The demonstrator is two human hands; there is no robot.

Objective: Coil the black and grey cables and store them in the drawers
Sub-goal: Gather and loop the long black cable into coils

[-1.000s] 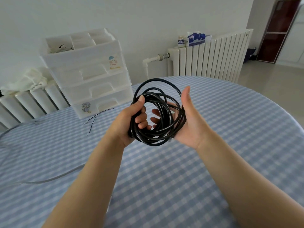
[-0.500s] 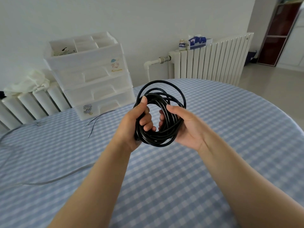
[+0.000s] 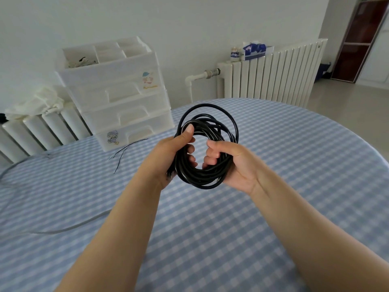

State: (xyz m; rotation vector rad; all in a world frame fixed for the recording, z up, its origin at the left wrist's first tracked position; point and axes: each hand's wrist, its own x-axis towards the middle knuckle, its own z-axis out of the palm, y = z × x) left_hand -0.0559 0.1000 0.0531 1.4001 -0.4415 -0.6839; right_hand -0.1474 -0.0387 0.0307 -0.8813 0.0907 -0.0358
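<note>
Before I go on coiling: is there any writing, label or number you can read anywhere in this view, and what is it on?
No text can be read.
Upper sticker on the white drawer unit: a cartoon figure over a yellowish line of lettering, too blurred to read.
Lower sticker on the bottom drawer: a cartoon figure, no legible words.
Blue and white pack on the radiator: print too blurred.
Small jar beside it: label too small.

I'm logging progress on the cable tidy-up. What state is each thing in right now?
black cable: coiled, held above the table
left hand: grips the coil
right hand: grips the coil
grey cable: uncoiled on the table
drawers: closed
</note>
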